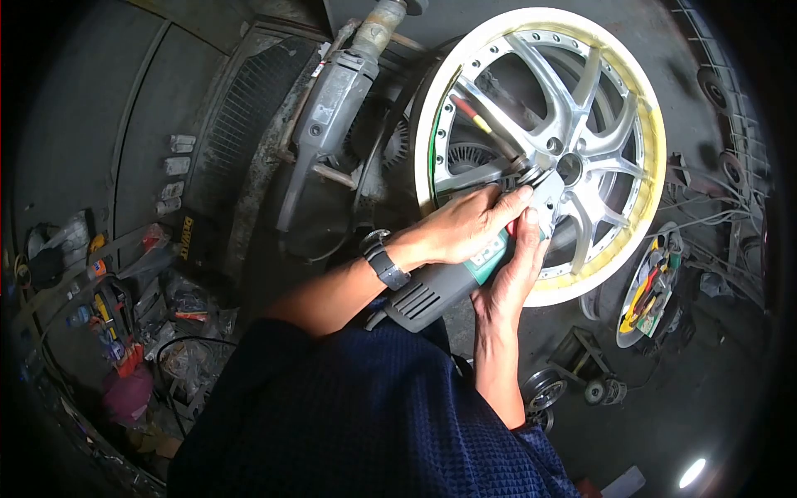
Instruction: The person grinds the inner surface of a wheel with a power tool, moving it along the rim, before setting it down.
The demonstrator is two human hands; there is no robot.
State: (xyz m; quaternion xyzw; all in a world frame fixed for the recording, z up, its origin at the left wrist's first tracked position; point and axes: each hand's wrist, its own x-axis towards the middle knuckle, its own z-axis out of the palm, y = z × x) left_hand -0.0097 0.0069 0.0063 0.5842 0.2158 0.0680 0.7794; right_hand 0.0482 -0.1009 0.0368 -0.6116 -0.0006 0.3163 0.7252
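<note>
An angle grinder [415, 297] with a green and black body and a grey metal head lies across both my hands. My left hand [461, 222], a watch on its wrist, wraps over the body just behind the head. From the right side my right hand [508, 270] grips the same tool, its thumb pointing up along the head. A slim piece with a red and yellow end [475, 116] reaches out from the head over the spokes. Close behind stands a silver alloy wheel [573, 112], its rim yellowish, and the grinder's head overlaps its hub area.
A large grey power tool [336, 104] rests on a frame left of the wheel. Plastic bags and clutter [187, 303] fill the left side. On the right hang cables [706, 207] beside a round tray [643, 290] of tools. Small metal wheels [544, 390] sit lower right.
</note>
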